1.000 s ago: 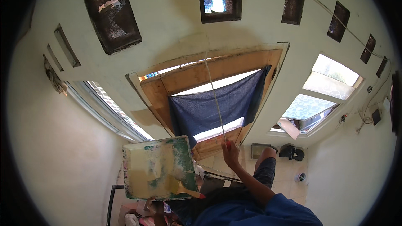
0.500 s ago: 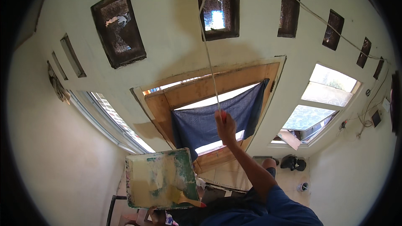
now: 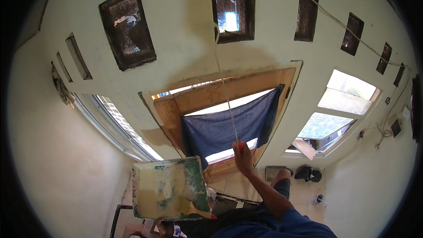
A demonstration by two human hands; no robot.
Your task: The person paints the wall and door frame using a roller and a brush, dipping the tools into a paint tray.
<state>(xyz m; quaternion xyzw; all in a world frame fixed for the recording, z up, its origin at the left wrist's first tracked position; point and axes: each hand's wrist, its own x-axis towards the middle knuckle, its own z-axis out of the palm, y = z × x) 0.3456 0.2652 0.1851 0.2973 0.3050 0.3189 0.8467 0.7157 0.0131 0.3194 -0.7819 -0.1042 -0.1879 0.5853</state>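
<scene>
My right hand (image 3: 242, 154) grips the red handle of a long thin rod (image 3: 225, 90), which reaches up the cream wall to a bent upper end beside the central vent opening; what is fixed there is hard to make out. My left hand (image 3: 164, 225), mostly hidden under a green, paint-smeared tray (image 3: 167, 172), holds it from below at the lower left. Pale cream paint lies in the tray with a flat brush (image 3: 200, 211), its wooden handle tipped red. Behind the rod is a wooden door (image 3: 172, 109) with a dark blue cloth (image 3: 229, 119) draped across it.
Dark-framed openings (image 3: 125, 28) and a cable (image 3: 335, 17) run along the upper wall. Windows flank the door, the right one (image 3: 335, 119) partly open. On the tiled floor are black objects (image 3: 308, 172), a small bucket (image 3: 318, 198) and a shallow container (image 3: 273, 174). A black frame (image 3: 116, 211) stands lower left.
My right hand and the rod rose to near the central opening half a second ago and have since moved back down. The wall and tray sit lower in view than a second ago.
</scene>
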